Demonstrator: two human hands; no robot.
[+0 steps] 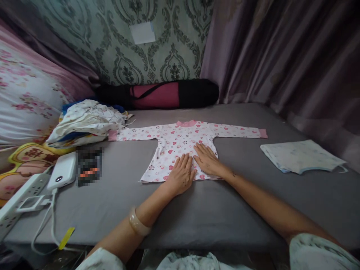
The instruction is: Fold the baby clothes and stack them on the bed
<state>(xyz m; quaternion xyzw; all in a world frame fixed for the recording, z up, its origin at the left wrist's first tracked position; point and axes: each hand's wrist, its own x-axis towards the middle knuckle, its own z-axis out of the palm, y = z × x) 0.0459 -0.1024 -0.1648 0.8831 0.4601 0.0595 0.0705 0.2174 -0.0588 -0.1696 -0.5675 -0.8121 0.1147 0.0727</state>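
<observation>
A small white long-sleeved shirt printed with pink hearts and flowers lies spread flat on the grey sheet. Its pink collar points away from me and both sleeves, with pink cuffs, stretch out to the sides. My left hand rests palm down on the lower middle of the shirt, fingers extended. Close beside it, my right hand also presses flat on the shirt, a little farther up and to the right. Neither hand holds anything. Parts of the shirt's lower hem are hidden under my hands and forearms.
A folded pale garment lies at the right. Piled clothes sit at the left, touching the left cuff. Nearer are a white power bank, a power strip and cables. A black and red long bag lies along the wall.
</observation>
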